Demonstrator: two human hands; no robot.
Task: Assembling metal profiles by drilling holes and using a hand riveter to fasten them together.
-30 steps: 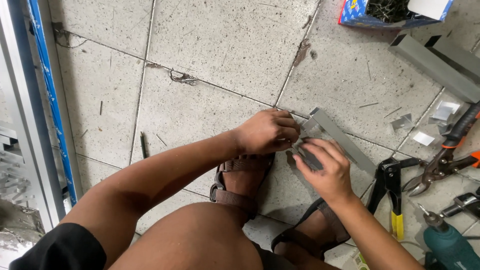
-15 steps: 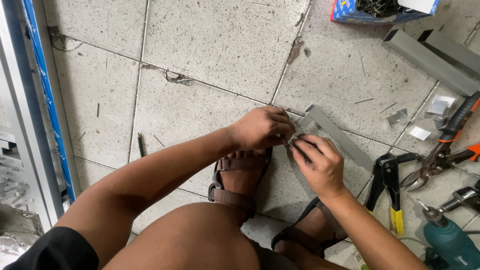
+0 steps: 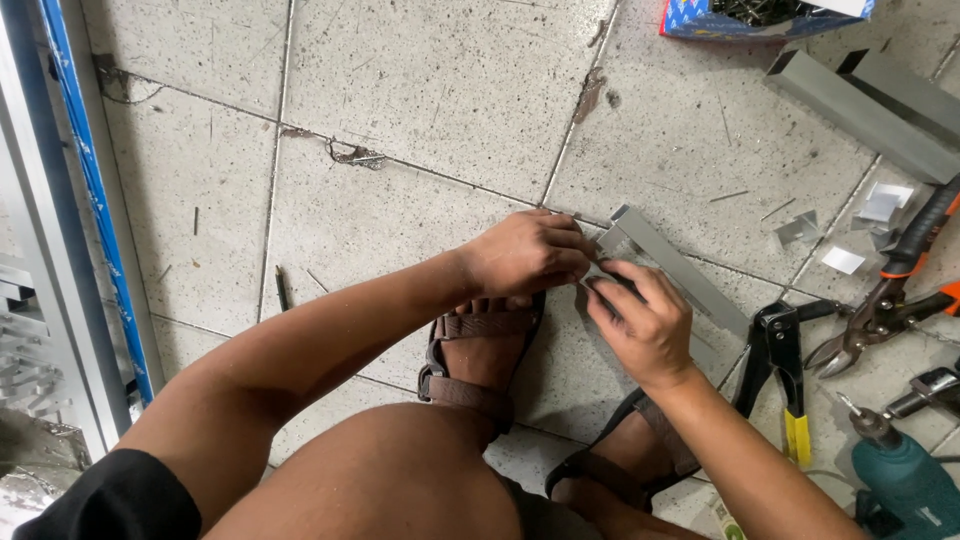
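Grey metal channel [image 3: 668,262], a short length of folded sheet profile, lies on the tiled floor [image 3: 420,90] at the centre of the frame, just above our two sandalled feet, running from the middle toward the lower right. We have both hands on its near end. Our left hand [image 3: 528,253] comes in from the lower left and is curled over the end of the piece, fingers [image 3: 570,262] bent tight and pressing down on it. Our right hand [image 3: 645,325] sits just below and right of it, fingers [image 3: 625,285] bent and pinched at the same end; whether they hold some small part there we cannot tell, since the hands cover the spot.

As to progress, we judge the work on this piece to be under way and not finished: the channel is cut to length and on the floor, both hands are busy at one end, and no fastener shows on the part of the channel in view.

Tools lie untouched at the right of the frame: a black hand riveter [image 3: 778,350] with yellow grips just beside the channel, red-handled snips [image 3: 890,290] further right, and a teal power drill [image 3: 905,485] at the lower right. Small offcuts of sheet metal [image 3: 845,258] are scattered near the snips, and longer channel lengths [image 3: 860,110] lie at the upper right.
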